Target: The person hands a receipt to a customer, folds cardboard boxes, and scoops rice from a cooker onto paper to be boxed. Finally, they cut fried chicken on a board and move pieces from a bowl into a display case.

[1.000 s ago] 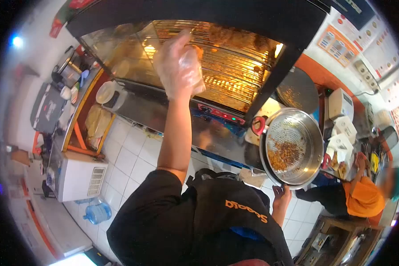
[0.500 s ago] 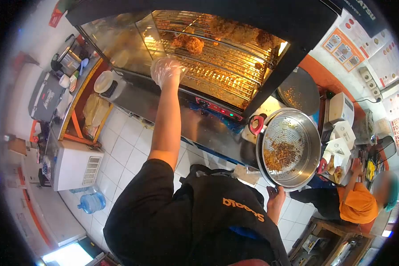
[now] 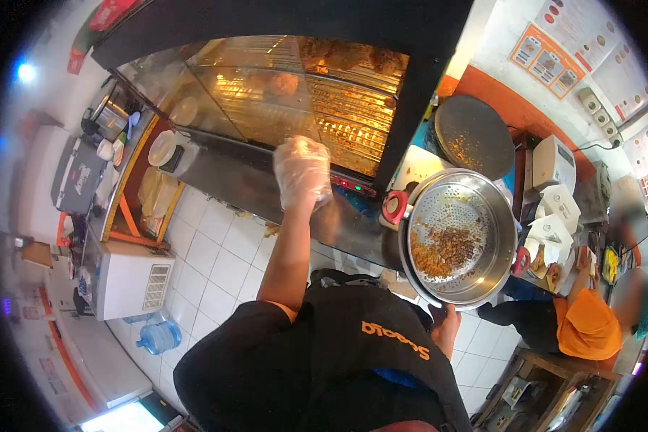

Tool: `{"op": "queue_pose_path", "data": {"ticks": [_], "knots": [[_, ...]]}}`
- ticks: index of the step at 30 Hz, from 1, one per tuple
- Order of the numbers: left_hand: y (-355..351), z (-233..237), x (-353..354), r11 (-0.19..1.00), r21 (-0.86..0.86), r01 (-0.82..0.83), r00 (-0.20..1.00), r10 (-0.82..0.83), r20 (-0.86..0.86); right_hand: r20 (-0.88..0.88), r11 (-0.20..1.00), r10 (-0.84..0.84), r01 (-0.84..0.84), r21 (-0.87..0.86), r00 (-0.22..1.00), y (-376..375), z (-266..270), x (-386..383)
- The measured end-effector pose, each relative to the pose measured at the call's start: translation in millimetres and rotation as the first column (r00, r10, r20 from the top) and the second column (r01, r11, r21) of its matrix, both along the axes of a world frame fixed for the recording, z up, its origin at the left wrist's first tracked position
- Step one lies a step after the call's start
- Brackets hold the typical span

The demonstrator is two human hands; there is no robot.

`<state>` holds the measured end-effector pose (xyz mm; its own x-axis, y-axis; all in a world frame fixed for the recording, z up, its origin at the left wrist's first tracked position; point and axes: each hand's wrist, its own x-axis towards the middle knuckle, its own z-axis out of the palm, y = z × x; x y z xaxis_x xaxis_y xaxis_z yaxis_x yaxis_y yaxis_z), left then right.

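My left hand (image 3: 302,171), in a clear plastic glove, is closed at the lower edge of the sliding glass door (image 3: 259,93) of a lit display warmer. Behind the glass, a piece of fried chicken (image 3: 284,83) sits on the wire rack; more fried chicken (image 3: 353,56) lies on the upper rack. My bare right hand (image 3: 446,327) grips the near rim of a large steel pot (image 3: 506,237) with red handles. Inside that pot, brown fried crumbs (image 3: 446,248) cover part of a perforated bottom. Some right-hand fingers are hidden by the rim.
A round dark tray (image 3: 475,133) with crumbs stands beyond the pot. At the right, a co-worker in an orange shirt (image 3: 589,324) reaches toward open paper boxes (image 3: 551,234). Left are a white freezer (image 3: 133,281) and a blue water bottle (image 3: 158,337) on the tiled floor.
My left hand has moved right and nearer to me, and the glass door has slid right over more of the warmer's opening. My right hand keeps its hold on the pot.
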<state>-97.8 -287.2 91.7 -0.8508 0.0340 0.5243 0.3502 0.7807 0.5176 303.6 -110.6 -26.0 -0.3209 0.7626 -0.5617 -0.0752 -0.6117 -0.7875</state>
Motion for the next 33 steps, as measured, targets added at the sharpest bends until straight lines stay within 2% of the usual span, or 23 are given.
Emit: {"op": "queue_pose_path", "data": {"ticks": [1,2,4,5,6,7,8,9,11,13,15,17,18,19,21,23,24,25,27,28,29,31,33], "knots": [[-1.2,2.1,0.2,0.978,0.202,-0.04,0.999,0.039,0.011,-0.01,1.0,0.005,-0.005,0.002,1.0,-0.1,1.5,1.5],[2.2,5.0,0.4,0.869,0.49,-0.073,0.996,0.085,-0.001,-0.007,1.0,-0.002,0.002,-0.004,1.0,0.8,0.9,5.4],[-4.0,-41.4,-51.6,0.761,0.63,-0.156,0.983,0.182,0.023,-0.044,0.998,0.032,-0.034,-0.044,0.999,7.0,-1.8,10.4],[1.3,-49.4,-66.6,0.686,0.707,-0.174,0.974,0.225,0.021,-0.05,0.999,0.018,-0.02,-0.046,0.999,11.4,-9.6,13.4],[7.7,-44.7,-66.3,0.687,0.709,-0.156,0.978,0.207,0.015,-0.014,0.999,0.025,-0.025,-0.021,1.0,16.3,-21.3,18.4],[15.7,-34.0,-60.1,0.524,0.833,-0.178,0.983,0.068,0.168,0.021,1.0,0.025,-0.025,0.007,0.999,18.6,-23.2,18.0],[24.2,-22.5,-52.0,0.345,0.909,-0.235,0.952,-0.107,0.287,0.003,0.997,0.06,-0.06,-0.055,0.998,21.7,-21.8,22.4],[30.6,8.7,-32.8,0.334,0.845,-0.418,0.831,-0.235,0.504,-0.002,0.998,0.032,-0.032,-0.045,1.0,22.8,-19.8,21.6],[41.4,-23.0,-39.5,0.738,0.594,-0.32,0.903,0.05,0.426,0.077,0.993,0.004,0.005,-0.115,0.997,21.2,-15.0,20.8],[47.6,-23.0,-38.4,0.736,0.58,-0.348,0.88,0.043,0.474,0.128,0.991,-0.005,0.023,-0.136,0.992,25.5,-6.7,16.6],[57.0,-16.6,-27.3,0.738,0.557,-0.38,0.852,0.045,0.522,0.124,0.982,0.074,-0.051,-0.181,0.989,29.1,-1.2,15.9],[67.9,0.4,-8.9,0.493,0.821,-0.287,0.935,-0.043,0.353,0.129,0.978,0.074,-0.046,-0.203,0.989,37.2,-10.5,16.3],[71.5,-11.5,-13.0,0.714,0.585,-0.385,0.876,0.082,0.476,0.057,0.962,0.113,-0.094,-0.257,0.992,41.3,-16.9,18.9],[73.1,-22.4,-15.8,0.717,0.585,-0.38,0.874,0.071,0.48,-0.016,0.941,0.147,-0.145,-0.305,0.989,43.4,-14.0,19.3],[73.0,-44.2,-22.5,0.779,0.546,-0.309,0.935,0.143,0.326,-0.002,0.939,0.16,-0.153,-0.307,0.987,45.2,-10.1,17.7],[71.2,-59.3,-26.6,0.832,0.493,-0.254,0.967,0.205,0.153,-0.133,0.934,0.135,-0.171,-0.315,0.982,47.5,-16.4,17.5],[71.0,-58.4,-23.4,0.857,0.46,-0.233,0.971,0.231,0.062,-0.129,0.936,0.094,-0.132,-0.327,0.987,47.6,-20.0,16.2],[69.2,-57.8,-19.0,0.857,0.459,-0.235,0.971,0.231,0.066,-0.124,0.936,0.094,-0.13,-0.328,0.988,47.4,-22.1,17.6],[60.0,-44.8,-7.5,0.747,0.655,-0.114,0.974,-0.045,0.221,-0.086,0.945,0.027,-0.053,-0.322,0.996,46.8,-24.0,14.9],[61.8,-1.4,15.8,0.744,0.644,-0.177,0.922,-0.103,0.373,-0.074,0.946,0.039,-0.061,-0.317,0.996,45.3,-19.4,14.8],[58.8,-8.9,18.8,0.744,0.643,-0.182,0.922,-0.099,0.376,-0.071,0.946,0.043,-0.064,-0.319,0.997,45.5,-24.5,16.7],[55.1,-17.7,29.3,0.918,0.378,-0.121,0.99,0.082,0.118,-0.06,0.944,0.015,-0.035,-0.329,0.998,43.5,-24.3,15.5],[43.5,-26.8,42.2,0.91,0.394,-0.128,0.942,-0.012,0.334,-0.035,0.943,0.018,-0.029,-0.332,0.999,45.2,-32.8,18.7]]}}
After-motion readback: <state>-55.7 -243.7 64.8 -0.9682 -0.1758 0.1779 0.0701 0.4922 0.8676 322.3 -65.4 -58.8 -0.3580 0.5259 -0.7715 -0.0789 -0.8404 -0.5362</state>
